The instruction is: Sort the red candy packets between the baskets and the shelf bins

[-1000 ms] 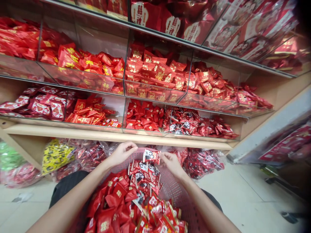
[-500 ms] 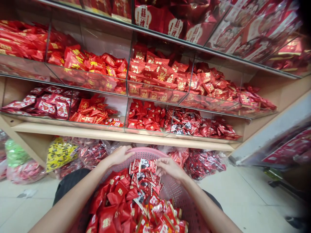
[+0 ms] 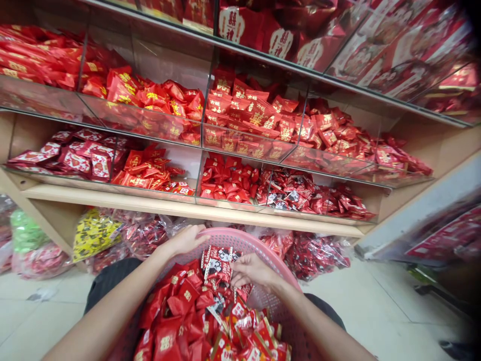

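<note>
A pink perforated plastic basket (image 3: pixel 276 258) stands between my knees, filled with red wrapped candies (image 3: pixel 186 296). My left hand (image 3: pixel 186 240) is closed over its far left rim, thumb on the inner side and the other fingers mostly hidden. Inside the basket, my right hand (image 3: pixel 250 272) pinches the edge of a red candy packet (image 3: pixel 218 264) printed with a black-and-white couple. More packets of that print lie under it. Nearer to me are gold-edged red candies (image 3: pixel 251 333), and plain red ones with gold characters fill the left side.
Ahead rises a wooden shelf (image 3: pixel 124 200) with clear-fronted compartments of red candies (image 3: pixel 229 178). Beneath it lie plastic bags of sweets, among them a yellow bag (image 3: pixel 95 233) and dark red ones (image 3: pixel 317 255). Pale floor tiles (image 3: pixel 370 296) show on both sides.
My right hand has moved slightly left and down within the basket, and the couple-print packets have shifted under it. My left hand stays on the rim. The view has tilted a little.
</note>
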A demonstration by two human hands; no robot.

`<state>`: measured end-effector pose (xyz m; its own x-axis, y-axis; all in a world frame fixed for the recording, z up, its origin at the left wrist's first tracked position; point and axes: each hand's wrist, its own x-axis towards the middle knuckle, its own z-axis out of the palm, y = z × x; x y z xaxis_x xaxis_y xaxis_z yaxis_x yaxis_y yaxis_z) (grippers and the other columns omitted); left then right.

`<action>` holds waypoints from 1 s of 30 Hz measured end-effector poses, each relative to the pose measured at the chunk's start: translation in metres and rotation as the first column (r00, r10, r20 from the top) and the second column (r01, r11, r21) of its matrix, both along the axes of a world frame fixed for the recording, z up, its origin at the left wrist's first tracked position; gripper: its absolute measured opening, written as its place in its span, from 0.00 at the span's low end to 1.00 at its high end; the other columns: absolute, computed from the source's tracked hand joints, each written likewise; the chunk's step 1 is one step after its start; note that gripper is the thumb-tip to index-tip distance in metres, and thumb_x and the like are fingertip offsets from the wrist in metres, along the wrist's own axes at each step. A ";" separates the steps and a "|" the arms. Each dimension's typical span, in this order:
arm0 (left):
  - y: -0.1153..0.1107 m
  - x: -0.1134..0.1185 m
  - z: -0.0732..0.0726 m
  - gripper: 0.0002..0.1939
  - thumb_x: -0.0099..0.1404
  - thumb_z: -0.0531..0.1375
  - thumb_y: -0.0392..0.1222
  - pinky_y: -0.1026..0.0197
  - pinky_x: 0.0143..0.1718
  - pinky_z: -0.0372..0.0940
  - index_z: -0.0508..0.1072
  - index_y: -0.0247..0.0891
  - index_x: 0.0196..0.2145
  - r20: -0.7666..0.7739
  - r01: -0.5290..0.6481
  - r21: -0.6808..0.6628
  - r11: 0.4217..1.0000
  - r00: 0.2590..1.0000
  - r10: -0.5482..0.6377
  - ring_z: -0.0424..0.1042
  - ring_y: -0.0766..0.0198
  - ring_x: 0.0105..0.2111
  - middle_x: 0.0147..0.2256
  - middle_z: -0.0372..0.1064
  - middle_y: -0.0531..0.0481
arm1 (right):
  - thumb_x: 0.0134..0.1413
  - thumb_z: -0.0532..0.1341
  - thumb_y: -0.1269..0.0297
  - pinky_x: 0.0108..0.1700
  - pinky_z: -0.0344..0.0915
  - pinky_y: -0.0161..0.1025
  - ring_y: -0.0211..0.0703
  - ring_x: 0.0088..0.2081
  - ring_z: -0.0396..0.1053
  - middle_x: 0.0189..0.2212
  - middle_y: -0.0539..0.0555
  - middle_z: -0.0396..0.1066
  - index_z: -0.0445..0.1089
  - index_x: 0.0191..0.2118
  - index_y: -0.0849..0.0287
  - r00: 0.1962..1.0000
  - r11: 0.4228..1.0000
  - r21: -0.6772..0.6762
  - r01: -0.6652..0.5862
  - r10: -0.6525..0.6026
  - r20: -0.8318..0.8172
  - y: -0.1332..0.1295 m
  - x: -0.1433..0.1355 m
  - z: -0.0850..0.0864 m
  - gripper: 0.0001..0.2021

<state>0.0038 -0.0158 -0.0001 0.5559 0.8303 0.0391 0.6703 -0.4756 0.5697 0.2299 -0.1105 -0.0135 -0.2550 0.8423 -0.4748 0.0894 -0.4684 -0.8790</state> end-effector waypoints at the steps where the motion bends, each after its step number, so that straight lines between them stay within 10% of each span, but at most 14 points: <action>1: 0.000 0.000 0.000 0.21 0.59 0.48 0.56 0.63 0.37 0.60 0.69 0.40 0.39 -0.004 0.001 0.004 1.000 1.000 -0.001 0.71 0.57 0.37 0.37 0.73 0.46 | 0.36 0.67 0.53 0.26 0.69 0.32 0.39 0.22 0.72 0.17 0.54 0.70 0.67 0.24 0.67 1.000 1.000 0.002 -0.009 0.009 0.009 0.000 0.000 -0.001 0.19; 22: 0.001 0.002 0.000 0.20 0.60 0.47 0.54 0.64 0.35 0.60 0.69 0.38 0.37 -0.036 0.024 0.020 1.000 0.999 -0.023 0.70 0.58 0.36 0.36 0.72 0.46 | 0.46 0.58 0.72 0.16 0.64 0.26 0.33 0.15 0.67 0.13 0.50 0.68 0.67 0.19 0.64 0.971 0.982 -0.044 -0.181 0.186 0.150 0.008 -0.008 0.012 0.09; 30: 0.002 0.001 -0.003 0.18 0.59 0.49 0.54 0.64 0.35 0.59 0.68 0.39 0.37 -0.030 0.001 0.012 1.000 1.000 -0.001 0.70 0.59 0.35 0.36 0.72 0.46 | 0.48 0.58 0.70 0.14 0.62 0.26 0.33 0.14 0.66 0.11 0.50 0.66 0.65 0.17 0.64 0.976 0.998 -0.041 -0.045 0.052 0.212 0.011 -0.023 0.005 0.11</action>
